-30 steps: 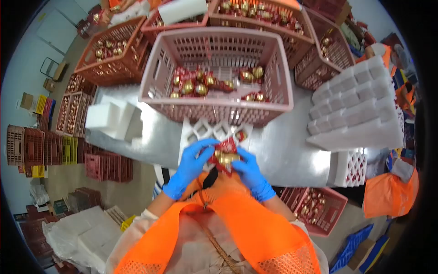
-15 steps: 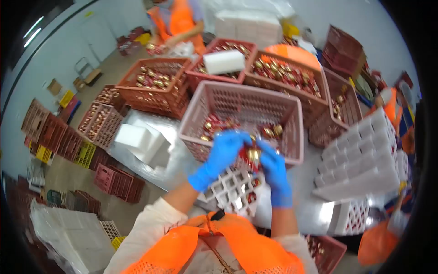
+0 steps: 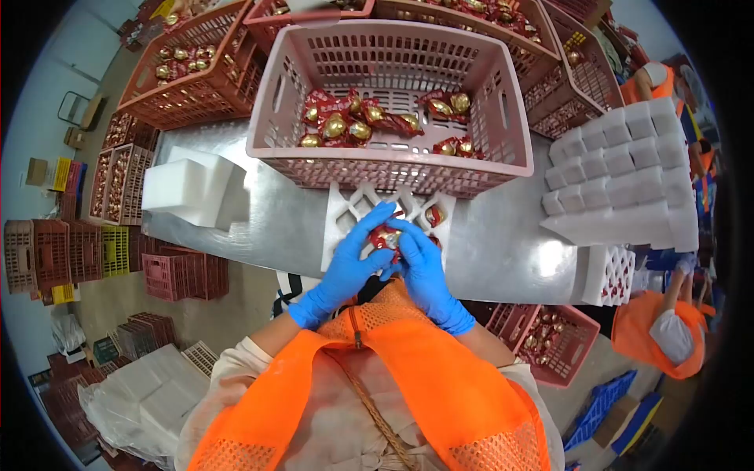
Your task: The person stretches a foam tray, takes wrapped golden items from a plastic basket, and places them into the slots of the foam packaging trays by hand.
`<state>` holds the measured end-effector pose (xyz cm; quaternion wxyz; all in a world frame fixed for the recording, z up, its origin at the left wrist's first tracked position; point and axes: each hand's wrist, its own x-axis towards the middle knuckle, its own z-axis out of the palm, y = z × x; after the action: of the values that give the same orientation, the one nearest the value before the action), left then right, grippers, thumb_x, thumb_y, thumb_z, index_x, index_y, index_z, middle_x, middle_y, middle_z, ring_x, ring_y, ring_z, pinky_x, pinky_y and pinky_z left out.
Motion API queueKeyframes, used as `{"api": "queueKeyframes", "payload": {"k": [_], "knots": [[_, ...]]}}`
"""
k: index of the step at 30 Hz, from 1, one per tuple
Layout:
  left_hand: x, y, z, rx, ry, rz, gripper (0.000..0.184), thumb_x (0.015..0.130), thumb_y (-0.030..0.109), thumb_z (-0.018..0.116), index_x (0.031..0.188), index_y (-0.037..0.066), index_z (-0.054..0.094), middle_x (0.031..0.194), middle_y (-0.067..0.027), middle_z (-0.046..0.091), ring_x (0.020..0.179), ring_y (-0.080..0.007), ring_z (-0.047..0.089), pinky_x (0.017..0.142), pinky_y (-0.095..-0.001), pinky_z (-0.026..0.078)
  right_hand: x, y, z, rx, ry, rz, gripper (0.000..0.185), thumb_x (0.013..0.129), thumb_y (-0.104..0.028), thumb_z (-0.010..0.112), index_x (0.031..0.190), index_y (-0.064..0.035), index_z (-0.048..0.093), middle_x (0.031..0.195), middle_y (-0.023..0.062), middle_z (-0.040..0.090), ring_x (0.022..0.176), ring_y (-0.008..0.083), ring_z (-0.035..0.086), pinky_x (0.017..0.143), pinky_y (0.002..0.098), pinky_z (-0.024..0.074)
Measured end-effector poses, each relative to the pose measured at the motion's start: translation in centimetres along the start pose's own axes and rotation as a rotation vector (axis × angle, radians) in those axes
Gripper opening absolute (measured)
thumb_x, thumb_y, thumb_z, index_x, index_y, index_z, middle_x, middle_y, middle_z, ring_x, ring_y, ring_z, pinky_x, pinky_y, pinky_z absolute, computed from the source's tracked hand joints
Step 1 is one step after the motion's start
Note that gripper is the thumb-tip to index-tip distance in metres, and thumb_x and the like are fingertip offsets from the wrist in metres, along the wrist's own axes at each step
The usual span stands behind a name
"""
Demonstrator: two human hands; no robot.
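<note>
Between my two blue-gloved hands is a red and gold wrapped ball, its gold part facing up. My left hand closes on its left side, thumb pressed against it. My right hand grips from the other side, fingertips near the top. Both hands are just above a white foam tray with diamond-shaped pockets; they hide its middle and near part. Another wrapped ball sits in a pocket at the tray's right. Behind the tray, a pink crate holds several more gold balls in red wrappers.
White foam blocks lie on the metal table to the left. Stacked foam trays stand at the right. More crates of wrapped balls line the back. Another crate sits below the right edge, near a person in an orange vest.
My view has tipped downward. Both hands have come from the crate's near edge back toward my body, over the tray, still with a wrapped ball between them.
</note>
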<state>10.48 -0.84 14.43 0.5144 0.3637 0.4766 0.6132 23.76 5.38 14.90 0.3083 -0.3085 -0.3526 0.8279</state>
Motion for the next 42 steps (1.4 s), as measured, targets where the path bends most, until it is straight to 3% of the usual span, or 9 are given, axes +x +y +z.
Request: {"api": "queueKeyframes", "payload": {"k": [7,12,16,19,23,27,29,32,42], "knots": [[-2.8,-4.1,-2.5,0.480,0.054,0.031,0.053,0.068,0.010,0.075,0.116,0.003,0.053,0.104,-0.0084,0.051,0.099,-0.0200,0.052,0.088,-0.0305,0.042,-1.2,2.6,-1.1,-0.337,-0.027,0.327,0.037,0.092,-0.031,0.051,0.120,-0.0067,0.045,0.097,0.0135,0.059,0.053,0.0197,0.058,0.050,0.0290,0.0492],[-1.5,-4.4,-2.4,0.088,0.007,-0.116,0.049,0.071,0.013,0.073,0.113,0.002,0.052,0.106,-0.0072,0.051,0.101,-0.0174,0.051,0.089,-0.0292,0.042,-0.2,1.1,-0.8,-1.365,-0.040,-0.406,0.057,0.079,-0.020,0.066,0.126,-0.0075,0.038,0.120,0.0202,0.048,0.099,0.0343,0.056,0.079,0.0387,0.0486],[-0.7,-5.0,-1.9,-0.204,-0.009,-0.271,0.048,0.075,0.011,0.069,0.117,0.002,0.048,0.110,-0.0076,0.050,0.104,-0.0166,0.050,0.091,-0.0300,0.042,-0.4,-1.5,-0.5,-0.751,0.057,-0.196,0.066,0.068,-0.008,0.074,0.127,-0.0060,0.044,0.125,0.0138,0.046,0.113,0.0303,0.048,0.095,0.0352,0.0398],[0.5,-4.6,-0.6,-0.183,-0.122,-0.351,0.046,0.082,0.009,0.059,0.123,0.001,0.042,0.116,-0.0099,0.051,0.105,-0.0169,0.052,0.091,-0.0300,0.043,-0.2,-1.8,-3.4,-0.878,-0.226,-0.288,0.054,0.069,-0.005,0.072,0.119,-0.0034,0.054,0.120,0.0119,0.051,0.113,0.0258,0.048,0.093,0.0351,0.0417],[2.9,-5.4,-0.1,-0.176,-0.091,-0.446,0.046,0.086,0.011,0.056,0.128,0.002,0.038,0.118,-0.0102,0.050,0.105,-0.0158,0.052,0.090,-0.0280,0.042,0.6,-2.2,-6.7,-0.925,0.012,-0.340,0.045,0.072,-0.004,0.070,0.115,-0.0019,0.058,0.108,0.0115,0.058,0.099,0.0200,0.056,0.084,0.0311,0.0461],[3.5,-7.8,-2.1,0.456,0.057,0.003,0.039,0.084,0.012,0.059,0.120,0.005,0.047,0.113,-0.0097,0.052,0.101,-0.0217,0.055,0.086,-0.0326,0.045,3.8,-0.1,-7.2,-0.444,0.395,-0.213,0.040,0.073,-0.007,0.070,0.111,-0.0011,0.059,0.100,0.0101,0.061,0.086,0.0144,0.058,0.077,0.0263,0.0471],[3.5,-8.3,-3.3,1.152,-0.195,0.359,0.039,0.080,0.014,0.061,0.117,0.005,0.053,0.118,-0.0108,0.051,0.105,-0.0269,0.051,0.091,-0.0355,0.041,4.0,1.9,-7.8,-0.876,0.275,-0.223,0.038,0.073,-0.012,0.072,0.109,-0.0035,0.060,0.097,0.0102,0.062,0.083,0.0171,0.059,0.075,0.0278,0.0478],[3.2,-9.0,-3.2,1.107,-0.152,0.274,0.039,0.078,0.013,0.061,0.115,0.007,0.056,0.117,-0.0108,0.051,0.106,-0.0308,0.048,0.091,-0.0384,0.041,3.9,1.8,-7.5,-1.208,0.188,-0.573,0.029,0.074,-0.013,0.069,0.101,-0.0038,0.061,0.089,0.0127,0.060,0.078,0.0271,0.060,0.071,0.0341,0.0489],[3.0,-9.0,-3.0,1.144,-0.136,0.314,0.037,0.078,0.013,0.061,0.115,0.010,0.056,0.117,-0.0099,0.052,0.107,-0.0288,0.049,0.089,-0.0376,0.041,8.9,0.6,-6.2,-1.673,-0.015,-0.059,0.026,0.071,-0.019,0.069,0.083,0.0022,0.058,0.084,0.0200,0.056,0.077,0.0349,0.058,0.063,0.0423,0.0478]]}}
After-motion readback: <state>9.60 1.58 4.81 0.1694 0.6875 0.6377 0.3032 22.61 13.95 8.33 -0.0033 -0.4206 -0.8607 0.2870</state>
